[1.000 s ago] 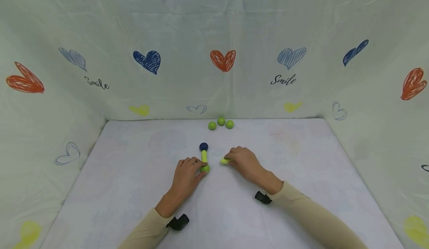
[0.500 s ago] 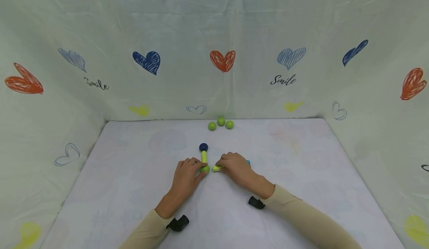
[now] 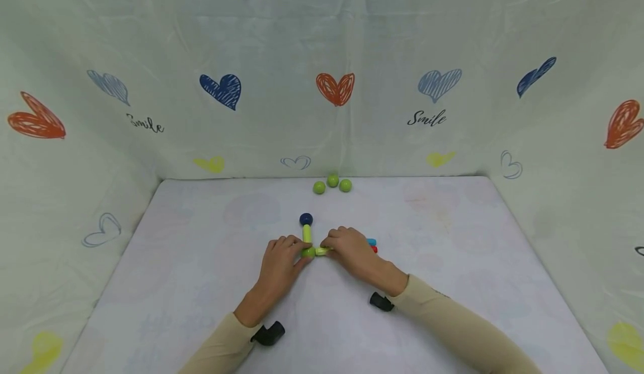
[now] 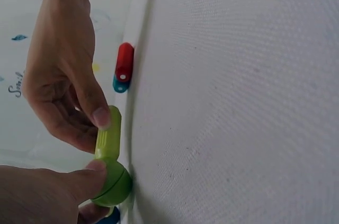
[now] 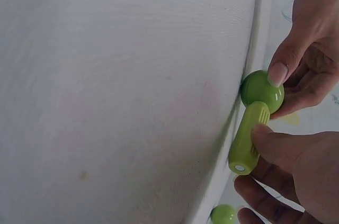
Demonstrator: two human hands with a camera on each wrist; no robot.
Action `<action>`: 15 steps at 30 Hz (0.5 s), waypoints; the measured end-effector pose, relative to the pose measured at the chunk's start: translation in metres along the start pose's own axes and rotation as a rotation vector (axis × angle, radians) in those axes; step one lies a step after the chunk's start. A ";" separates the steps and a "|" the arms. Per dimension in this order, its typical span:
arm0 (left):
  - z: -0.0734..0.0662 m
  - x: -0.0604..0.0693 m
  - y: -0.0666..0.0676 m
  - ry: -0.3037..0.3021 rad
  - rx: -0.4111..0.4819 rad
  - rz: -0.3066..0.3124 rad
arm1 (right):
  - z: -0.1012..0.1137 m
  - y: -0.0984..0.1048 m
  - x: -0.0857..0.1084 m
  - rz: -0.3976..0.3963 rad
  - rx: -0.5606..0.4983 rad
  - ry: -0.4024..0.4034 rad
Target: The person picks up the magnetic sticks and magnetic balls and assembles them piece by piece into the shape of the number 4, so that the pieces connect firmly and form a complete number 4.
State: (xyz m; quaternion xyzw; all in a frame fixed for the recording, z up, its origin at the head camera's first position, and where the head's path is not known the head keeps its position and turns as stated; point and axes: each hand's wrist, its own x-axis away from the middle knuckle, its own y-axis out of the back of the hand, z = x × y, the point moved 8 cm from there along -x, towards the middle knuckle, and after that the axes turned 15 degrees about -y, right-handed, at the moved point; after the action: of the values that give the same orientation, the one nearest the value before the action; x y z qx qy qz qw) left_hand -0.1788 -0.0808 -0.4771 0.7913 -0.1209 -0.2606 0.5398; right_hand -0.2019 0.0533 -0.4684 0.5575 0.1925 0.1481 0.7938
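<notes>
My left hand [image 3: 278, 266] pinches a green ball [image 3: 308, 253] between thumb and fingers on the table. From that ball a yellow-green rod [image 3: 307, 233] runs away from me to a dark blue ball [image 3: 306, 219]. My right hand [image 3: 354, 252] holds a second yellow-green rod [image 4: 109, 136] by thumb and fingertips. Its end meets the right side of the green ball, as the right wrist view also shows, with a pale metal disc on the rod's free end [image 5: 240, 168]. In the head view, fingers cover part of this rod.
A blue rod [image 3: 372, 242] and a red rod [image 3: 374, 249] lie just beyond my right hand. Three loose green balls [image 3: 332, 180] sit at the table's back edge. White curtains with printed hearts enclose the white table [image 3: 201, 284] at the back and sides.
My right hand has moved left and slightly toward me, bringing its rod against the green ball. This uncovered the blue and red rods. My left hand has stayed on the ball.
</notes>
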 end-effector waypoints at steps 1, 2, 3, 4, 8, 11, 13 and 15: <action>0.000 0.000 0.000 -0.004 -0.005 -0.003 | 0.000 0.000 0.000 -0.002 0.002 0.002; 0.000 0.001 0.000 -0.006 -0.012 -0.004 | -0.001 0.000 0.000 -0.004 0.005 0.004; 0.000 0.001 0.000 -0.008 -0.020 -0.003 | -0.001 0.000 0.000 -0.005 0.006 0.005; 0.000 0.001 0.000 -0.008 -0.030 -0.001 | -0.001 0.001 0.000 -0.007 0.009 0.004; 0.001 0.003 0.001 0.004 -0.064 0.019 | -0.007 0.005 -0.004 -0.006 0.012 -0.016; 0.002 0.004 0.002 0.014 -0.070 0.026 | -0.016 0.012 -0.009 -0.005 0.010 -0.055; 0.004 0.004 0.002 0.021 -0.063 0.030 | -0.024 0.015 -0.014 0.000 0.005 -0.090; 0.006 0.004 0.002 0.024 -0.059 0.030 | -0.034 0.019 -0.020 0.007 0.001 -0.126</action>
State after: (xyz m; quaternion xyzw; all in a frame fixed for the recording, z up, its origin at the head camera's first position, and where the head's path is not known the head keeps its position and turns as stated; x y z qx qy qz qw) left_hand -0.1779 -0.0881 -0.4777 0.7762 -0.1186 -0.2461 0.5682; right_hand -0.2358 0.0789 -0.4576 0.5668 0.1401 0.1154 0.8036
